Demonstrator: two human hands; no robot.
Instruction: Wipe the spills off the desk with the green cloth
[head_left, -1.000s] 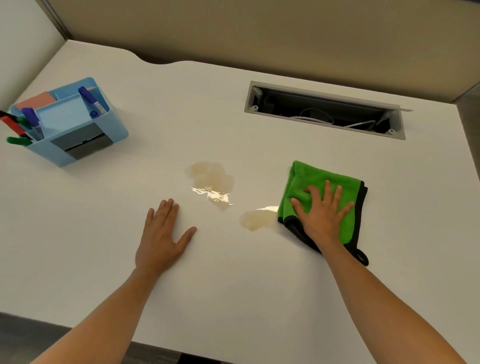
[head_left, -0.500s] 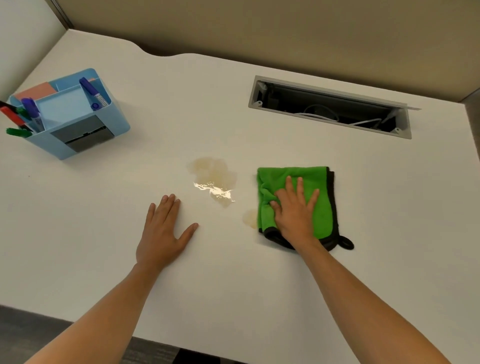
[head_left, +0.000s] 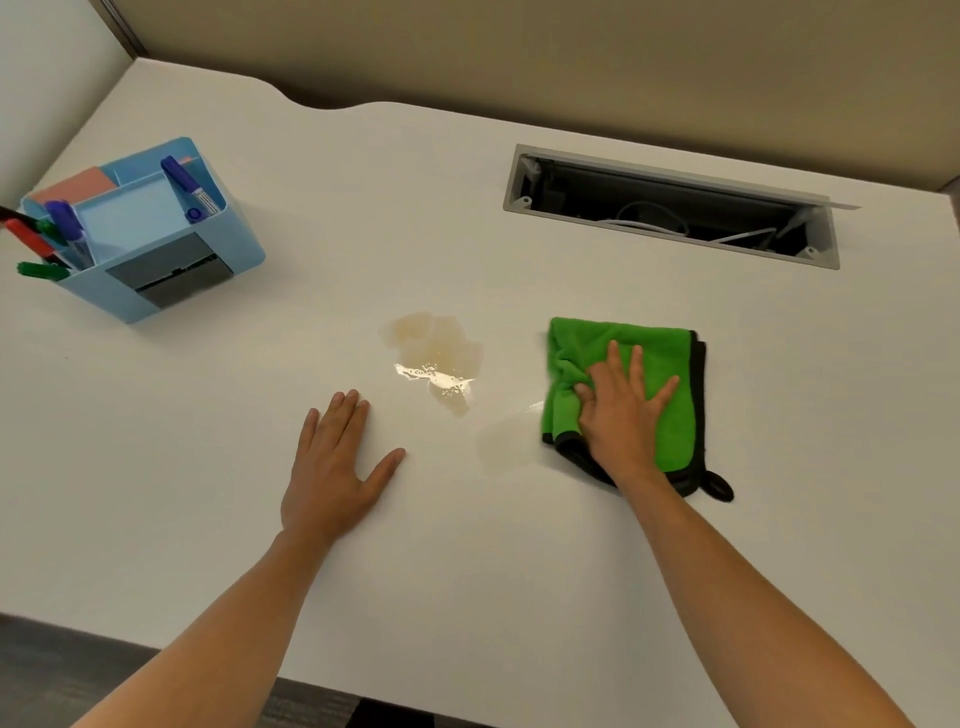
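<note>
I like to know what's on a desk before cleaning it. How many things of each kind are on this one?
Green cloth: 1
Blue organizer: 1
Markers: 5, namely 2 purple, 2 green, 1 red
Spills: 2, one large, one faint
Total: 9

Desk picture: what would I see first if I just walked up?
The bright green cloth jumps out, pressed flat under the right hand on the white desk. Just left of it sits a shiny tan spill, with the left hand flat nearby. A blue marker organizer stands far left.
</note>
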